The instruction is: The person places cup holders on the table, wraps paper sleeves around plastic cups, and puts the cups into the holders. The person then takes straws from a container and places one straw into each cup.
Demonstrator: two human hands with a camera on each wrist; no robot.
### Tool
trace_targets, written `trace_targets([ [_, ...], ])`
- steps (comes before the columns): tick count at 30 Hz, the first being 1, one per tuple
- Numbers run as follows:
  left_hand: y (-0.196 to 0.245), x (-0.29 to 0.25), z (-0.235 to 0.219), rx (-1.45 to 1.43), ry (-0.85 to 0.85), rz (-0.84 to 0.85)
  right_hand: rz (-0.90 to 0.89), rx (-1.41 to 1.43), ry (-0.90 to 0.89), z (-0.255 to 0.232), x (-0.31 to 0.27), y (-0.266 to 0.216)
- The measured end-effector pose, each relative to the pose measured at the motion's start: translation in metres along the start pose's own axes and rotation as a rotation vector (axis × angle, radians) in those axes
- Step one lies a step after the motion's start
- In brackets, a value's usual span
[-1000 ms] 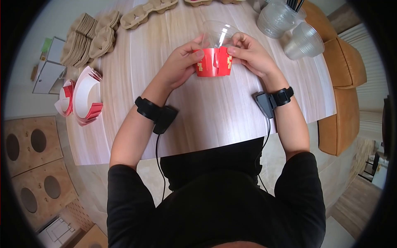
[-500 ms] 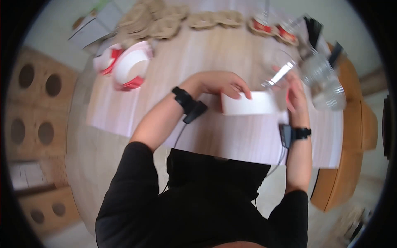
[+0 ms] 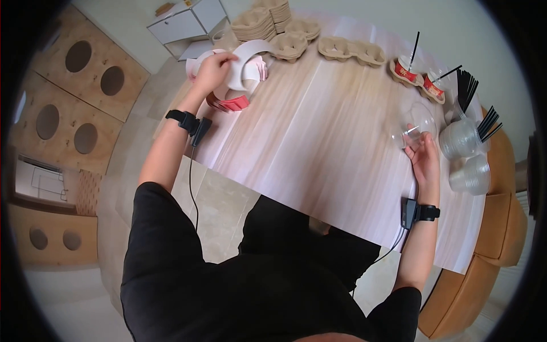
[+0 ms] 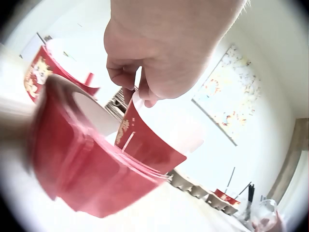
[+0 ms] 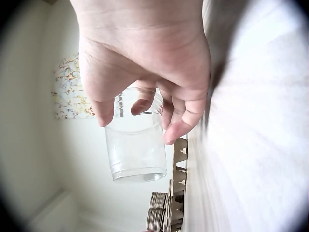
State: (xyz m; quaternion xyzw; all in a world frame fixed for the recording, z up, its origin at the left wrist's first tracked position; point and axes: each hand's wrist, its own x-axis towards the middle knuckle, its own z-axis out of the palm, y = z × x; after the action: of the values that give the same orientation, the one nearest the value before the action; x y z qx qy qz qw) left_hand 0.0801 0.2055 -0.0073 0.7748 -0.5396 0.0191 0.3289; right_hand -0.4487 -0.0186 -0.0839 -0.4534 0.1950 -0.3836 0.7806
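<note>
My left hand (image 3: 213,73) pinches the edge of a red paper cup sleeve (image 4: 150,142), white on the inside, over the pile at the table's left. Close below it sits a stack of nested red-and-white sleeves (image 4: 91,162). Beside that stack, another group of sleeves (image 4: 63,67) shows gold print in the left wrist view. At the right of the table, my right hand (image 3: 427,162) holds a clear plastic cup (image 5: 135,152) on its side, thumb and fingers around one end. No sleeve is on that cup.
Stacked cardboard cup carriers (image 3: 250,25) stand at the back left, with a two-cup carrier (image 3: 350,50) right of them. Another carrier holds two red-sleeved cups (image 3: 405,68) with black straws. Stacked clear cups (image 3: 470,174) and bundled straws (image 3: 467,88) are at the right edge.
Both hands were together on the red sleeve and cup. My left hand has carried the sleeve left to the stack; my right hand has kept the cup and moved right. The head view has turned.
</note>
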Motion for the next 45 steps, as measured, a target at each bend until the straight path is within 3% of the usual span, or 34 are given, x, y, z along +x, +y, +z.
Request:
trace_targets([
  [2, -0.002, -0.008, -0.008, 0.094, 0.031, -0.006, 0.002, -0.001, 0.003, 0.0, 0.0, 0.0],
  [4, -0.001, -0.023, -0.011, 0.164, -0.068, -0.147, 0.016, 0.001, 0.007, 0.0, 0.0, 0.001],
  [7, 0.004, -0.029, -0.013, 0.212, -0.128, -0.165, 0.022, -0.007, 0.009, 0.002, -0.001, 0.0],
  [11, 0.001, -0.02, -0.012, 0.404, -0.116, -0.072, 0.019, -0.001, 0.007, -0.003, -0.002, 0.0],
  [17, 0.024, -0.026, -0.012, 0.692, -0.254, -0.05, 0.025, -0.009, 0.0, -0.004, -0.002, 0.001],
  [19, 0.04, -0.026, -0.007, 0.747, -0.086, -0.001, 0.025, -0.024, 0.018, -0.002, -0.005, 0.001],
  [20, 0.051, -0.026, -0.002, 0.73, -0.096, 0.035, 0.043, -0.075, 0.045, 0.001, -0.005, 0.0],
  [22, 0.079, -0.025, 0.018, 0.264, -0.131, 0.173, 0.062, -0.163, 0.035, 0.005, -0.003, -0.001],
  [24, 0.118, -0.033, 0.054, -0.216, -0.366, 0.084, 0.033, -0.192, 0.049, 0.01, -0.006, -0.002],
  [26, 0.162, -0.033, 0.081, -0.701, -0.665, -0.177, 0.012, -0.26, 0.002, 0.012, -0.007, -0.004],
  [27, 0.175, -0.033, 0.098, -0.719, -0.731, -0.139, 0.006, -0.265, 0.026, 0.008, -0.007, 0.004],
  [29, 0.189, -0.029, 0.127, -1.318, -0.924, -0.465, 0.063, -0.232, 0.016, 0.008, -0.016, 0.001],
  [31, 0.185, -0.031, 0.152, -1.362, -0.949, -0.499, -0.102, -0.52, 0.066, 0.016, -0.037, -0.02],
  [32, 0.179, -0.034, 0.162, -1.486, -0.956, -0.508, -0.099, -0.527, 0.082, 0.017, -0.05, -0.035],
  [34, 0.151, -0.03, 0.173, -1.724, -1.016, -0.491, -0.399, -0.858, 0.123, 0.029, -0.073, -0.082],
  [38, 0.135, -0.022, 0.174, -1.925, -0.953, -0.694, -0.605, -0.976, 0.395, 0.018, -0.113, -0.164],
  [41, 0.128, -0.022, 0.18, -1.95, -0.94, -0.703, -0.514, -1.174, 0.675, -0.018, -0.116, -0.19],
  [45, 0.128, -0.026, 0.181, -1.918, -0.914, -0.647, -0.397, -1.435, 0.685, -0.044, -0.112, -0.184],
])
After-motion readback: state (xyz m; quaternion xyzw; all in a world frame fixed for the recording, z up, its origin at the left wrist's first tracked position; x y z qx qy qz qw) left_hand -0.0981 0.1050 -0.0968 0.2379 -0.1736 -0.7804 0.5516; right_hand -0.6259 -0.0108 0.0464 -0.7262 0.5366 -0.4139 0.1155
